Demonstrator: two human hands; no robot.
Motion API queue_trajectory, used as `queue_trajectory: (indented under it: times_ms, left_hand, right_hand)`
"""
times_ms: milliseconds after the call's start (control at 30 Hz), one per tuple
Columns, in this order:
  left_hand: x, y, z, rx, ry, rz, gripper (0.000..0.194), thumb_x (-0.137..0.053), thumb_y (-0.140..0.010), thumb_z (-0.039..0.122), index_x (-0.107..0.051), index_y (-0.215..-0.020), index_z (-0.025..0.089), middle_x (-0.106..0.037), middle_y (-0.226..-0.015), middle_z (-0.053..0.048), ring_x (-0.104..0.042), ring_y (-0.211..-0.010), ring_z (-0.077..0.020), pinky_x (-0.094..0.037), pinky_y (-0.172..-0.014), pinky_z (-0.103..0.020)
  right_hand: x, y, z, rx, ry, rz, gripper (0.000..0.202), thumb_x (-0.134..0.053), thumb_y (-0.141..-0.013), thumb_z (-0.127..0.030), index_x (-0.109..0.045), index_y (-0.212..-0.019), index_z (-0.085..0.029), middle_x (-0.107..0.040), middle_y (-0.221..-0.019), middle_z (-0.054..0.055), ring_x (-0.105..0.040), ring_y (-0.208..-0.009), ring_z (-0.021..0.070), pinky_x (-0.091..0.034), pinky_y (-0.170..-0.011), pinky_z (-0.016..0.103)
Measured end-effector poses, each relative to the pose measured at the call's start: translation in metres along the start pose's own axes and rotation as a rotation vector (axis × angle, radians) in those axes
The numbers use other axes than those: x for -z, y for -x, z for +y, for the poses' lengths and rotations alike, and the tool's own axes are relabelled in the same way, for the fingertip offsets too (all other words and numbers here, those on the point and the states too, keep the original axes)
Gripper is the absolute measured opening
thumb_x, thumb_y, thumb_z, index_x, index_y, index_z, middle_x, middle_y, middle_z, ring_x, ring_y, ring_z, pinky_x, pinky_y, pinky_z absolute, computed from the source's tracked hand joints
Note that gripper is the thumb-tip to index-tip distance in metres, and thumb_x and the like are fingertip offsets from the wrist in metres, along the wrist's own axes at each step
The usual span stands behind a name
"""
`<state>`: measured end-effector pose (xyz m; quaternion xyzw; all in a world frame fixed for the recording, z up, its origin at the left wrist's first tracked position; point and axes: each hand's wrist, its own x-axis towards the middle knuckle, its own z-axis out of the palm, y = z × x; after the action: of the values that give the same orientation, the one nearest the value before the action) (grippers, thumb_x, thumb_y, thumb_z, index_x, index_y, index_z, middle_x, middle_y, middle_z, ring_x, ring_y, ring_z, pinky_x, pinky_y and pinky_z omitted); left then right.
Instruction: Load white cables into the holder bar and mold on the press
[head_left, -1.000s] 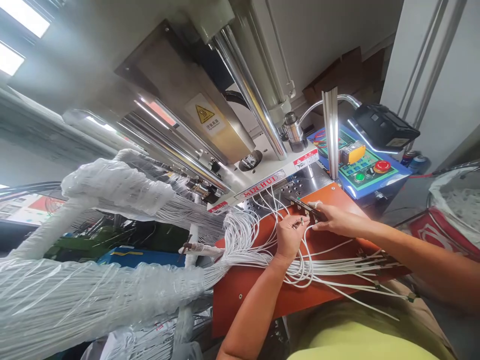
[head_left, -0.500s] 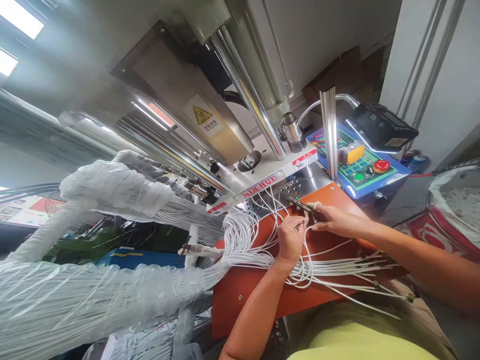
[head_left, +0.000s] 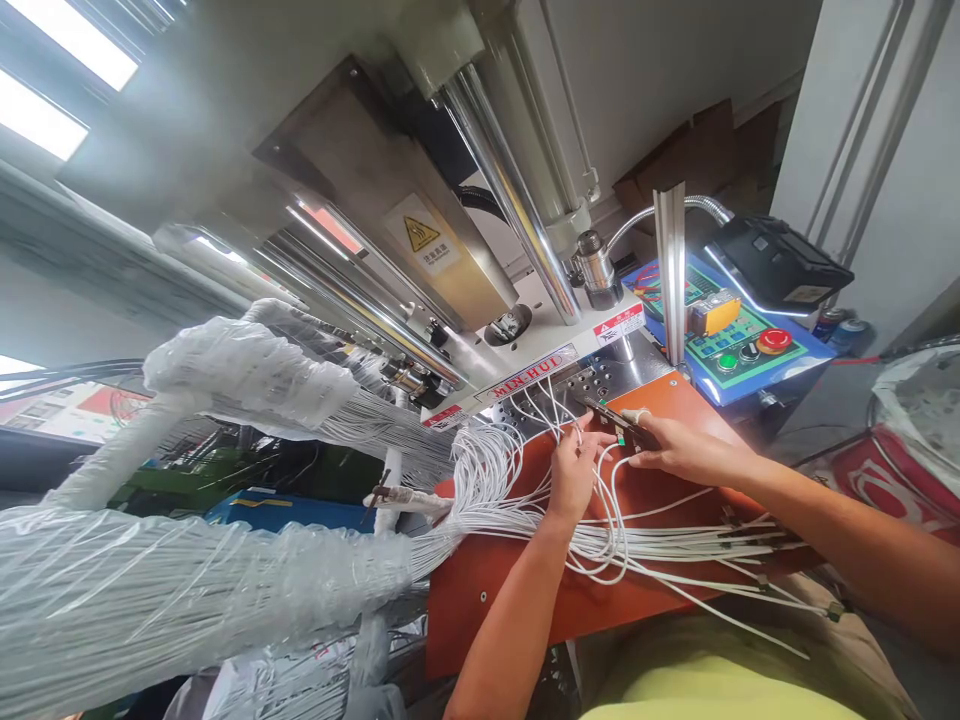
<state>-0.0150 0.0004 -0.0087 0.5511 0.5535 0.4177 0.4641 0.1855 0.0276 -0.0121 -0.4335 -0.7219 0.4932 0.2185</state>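
My left hand (head_left: pixel 574 470) is among the white cables (head_left: pixel 487 470) at the front of the machine, its fingers bent around a white cable near the metal mould plate (head_left: pixel 589 385). My right hand (head_left: pixel 664 440) is closed on a dark tool (head_left: pixel 626 425) whose tip reaches left towards the plate. A small green-and-metal connector (head_left: pixel 620 437) lies between the two hands. Below them, more white cables run across the orange board (head_left: pixel 510 590), with connectors at their right ends.
The machine's head and steel columns (head_left: pixel 517 190) rise above the hands. A blue control panel (head_left: pixel 750 330) with a red button stands at right. Thick plastic-wrapped cable bundles (head_left: pixel 225 580) fill the left side.
My left hand has moved slightly left and up, away from the connector it was holding, onto a cable. My right hand still holds the dark tool. The view has shifted a little.
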Motion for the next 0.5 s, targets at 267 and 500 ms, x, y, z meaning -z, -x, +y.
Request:
queue_trajectory:
  times_ms: [267,500]
  left_hand:
    - [0.003,-0.003,0.009,0.001,0.132,0.142,0.033,-0.052,-0.091,0.043,-0.065,-0.108,0.018,-0.061,-0.078,-0.002,-0.053,-0.064,-0.0107,-0.044,-0.058,-0.021]
    - [0.009,-0.005,0.018,0.286,0.240,0.026,0.032,-0.066,-0.078,0.044,-0.062,-0.090,0.015,-0.042,-0.057,0.006,-0.028,-0.047,-0.0044,-0.015,-0.046,-0.019]
  right_hand:
    - [-0.002,0.002,-0.001,-0.007,0.034,0.013,0.032,-0.062,-0.080,-0.043,-0.048,-0.102,-0.023,-0.065,-0.101,0.004,-0.061,-0.092,0.0231,-0.046,-0.083,0.035]
    - [0.000,0.003,-0.004,-0.029,0.036,0.001,0.032,-0.061,-0.079,-0.043,-0.046,-0.099,-0.023,-0.065,-0.099,0.004,-0.060,-0.090,0.0234,-0.045,-0.080,0.035]
